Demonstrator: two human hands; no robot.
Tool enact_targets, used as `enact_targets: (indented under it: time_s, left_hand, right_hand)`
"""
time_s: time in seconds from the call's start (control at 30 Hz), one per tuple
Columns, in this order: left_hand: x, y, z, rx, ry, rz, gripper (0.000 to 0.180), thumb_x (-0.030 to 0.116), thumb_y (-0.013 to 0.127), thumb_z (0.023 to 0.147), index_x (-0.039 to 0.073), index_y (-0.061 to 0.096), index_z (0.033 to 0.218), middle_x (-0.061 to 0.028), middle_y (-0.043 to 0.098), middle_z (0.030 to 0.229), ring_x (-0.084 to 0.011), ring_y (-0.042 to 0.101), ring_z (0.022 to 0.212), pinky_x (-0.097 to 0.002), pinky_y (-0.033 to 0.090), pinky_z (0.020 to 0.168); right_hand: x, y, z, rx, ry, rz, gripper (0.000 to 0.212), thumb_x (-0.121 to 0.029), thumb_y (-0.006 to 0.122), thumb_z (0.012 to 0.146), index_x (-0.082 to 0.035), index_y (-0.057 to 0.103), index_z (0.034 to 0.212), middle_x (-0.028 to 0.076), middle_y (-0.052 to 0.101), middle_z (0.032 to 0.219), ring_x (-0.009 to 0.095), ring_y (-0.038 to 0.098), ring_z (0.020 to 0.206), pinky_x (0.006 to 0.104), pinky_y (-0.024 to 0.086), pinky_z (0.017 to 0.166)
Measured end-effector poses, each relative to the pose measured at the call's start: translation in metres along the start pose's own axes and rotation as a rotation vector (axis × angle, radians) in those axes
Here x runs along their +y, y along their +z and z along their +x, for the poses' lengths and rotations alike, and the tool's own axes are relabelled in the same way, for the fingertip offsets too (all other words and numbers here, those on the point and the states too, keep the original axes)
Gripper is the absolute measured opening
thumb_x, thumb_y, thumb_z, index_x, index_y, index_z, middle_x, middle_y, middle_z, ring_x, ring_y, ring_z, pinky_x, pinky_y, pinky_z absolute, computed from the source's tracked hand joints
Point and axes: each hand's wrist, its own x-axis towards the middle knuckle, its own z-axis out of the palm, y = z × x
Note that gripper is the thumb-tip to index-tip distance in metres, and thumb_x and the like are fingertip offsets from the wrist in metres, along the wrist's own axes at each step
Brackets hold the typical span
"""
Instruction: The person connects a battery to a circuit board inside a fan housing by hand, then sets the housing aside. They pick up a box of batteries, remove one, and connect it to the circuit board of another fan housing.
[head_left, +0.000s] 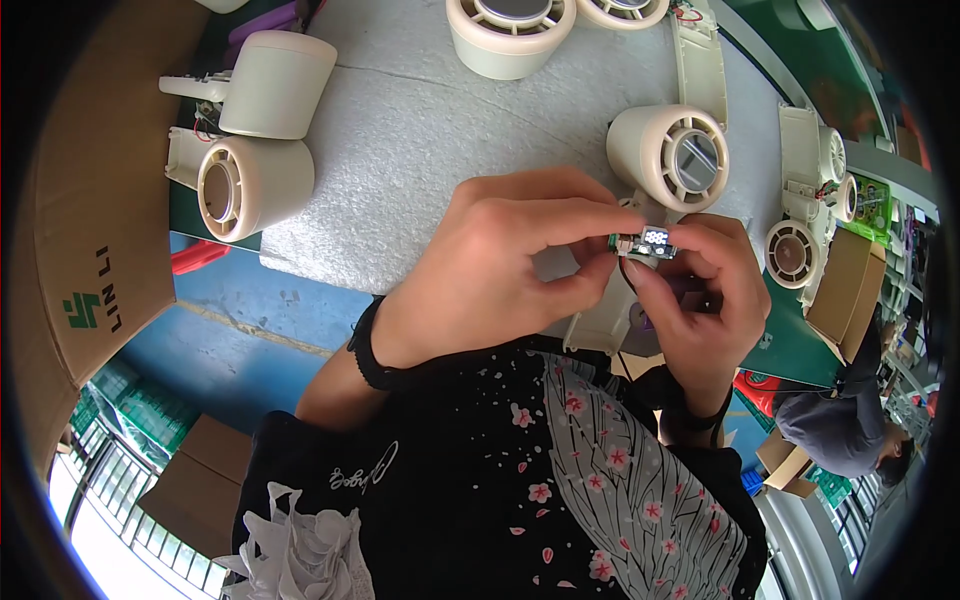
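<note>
A small circuit board (655,242) with a white dotted display is pinched between both hands above the bench. My left hand (510,255) has its thumb and forefinger closed at the board's left end, by a small connector. My right hand (715,290) grips the board's right side, thumb underneath. Just beyond the fingers lies a cream handheld fan head (660,155), its round grille facing right. Partly hidden below my hands is an open cream handle shell (600,325). A dark wire hangs down near my right thumb.
Other cream fan heads lie at the left (255,187) and far edge (510,40) of the grey foam sheet (400,150). More fan parts (800,200) are on the green bench at right. A large cardboard box (110,180) stands left; another person (835,425) sits at right.
</note>
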Motion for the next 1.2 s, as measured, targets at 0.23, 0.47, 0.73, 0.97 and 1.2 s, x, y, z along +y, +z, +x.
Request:
enact_targets:
  time_s: [0.23,0.47,0.73,0.97,1.2]
  left_hand:
    - [0.0036,0.0,-0.001,0.012,-0.023,0.001,0.037,-0.009,0.071,0.07,0.004,0.072,0.105,-0.0117,0.069,0.093,-0.0178,0.068,0.076,-0.0253,0.054,0.064]
    - [0.0028,0.0003,-0.0004,0.013,-0.007,-0.011,0.037,-0.009,0.071,0.07,0.004,0.072,0.104,-0.0118,0.069,0.092,-0.018,0.068,0.075,-0.0252,0.054,0.064]
    - [0.0031,-0.0003,0.0002,0.0,-0.016,0.031,0.035,-0.009,0.071,0.069,0.004,0.073,0.102,-0.0107,0.068,0.09,-0.0171,0.067,0.073,-0.0248,0.053,0.062]
    - [0.0027,0.0002,0.0,0.005,-0.028,0.017,0.033,-0.009,0.072,0.069,0.004,0.073,0.1,-0.01,0.068,0.089,-0.0165,0.067,0.072,-0.0242,0.053,0.061]
    - [0.0029,0.0008,0.0005,0.004,-0.042,0.0,0.032,-0.009,0.072,0.068,0.003,0.074,0.097,-0.0098,0.068,0.088,-0.0166,0.067,0.071,-0.0245,0.053,0.059]
  right_hand:
    - [-0.0015,-0.0007,0.0003,0.005,0.046,-0.016,0.033,0.01,0.076,0.071,0.002,0.059,0.098,0.009,0.061,0.097,0.006,0.061,0.065,0.0169,0.044,0.048]
    - [-0.0007,0.0,0.0021,0.014,0.009,-0.039,0.033,0.01,0.078,0.069,0.002,0.06,0.096,0.009,0.061,0.096,0.006,0.06,0.064,0.0174,0.044,0.048]
    - [-0.0033,-0.0003,0.0034,0.03,0.033,-0.034,0.036,0.008,0.079,0.068,0.001,0.062,0.099,0.008,0.062,0.095,0.007,0.062,0.065,0.0188,0.047,0.05]
    - [-0.0013,-0.0058,0.0094,-0.007,-0.081,-0.14,0.043,0.003,0.083,0.066,-0.004,0.07,0.106,0.007,0.063,0.089,0.009,0.063,0.065,0.0207,0.05,0.05]
    - [0.0025,-0.0074,0.0074,-0.018,-0.067,-0.116,0.045,0.008,0.081,0.061,-0.003,0.072,0.104,0.007,0.064,0.092,0.005,0.058,0.06,0.0181,0.043,0.048]
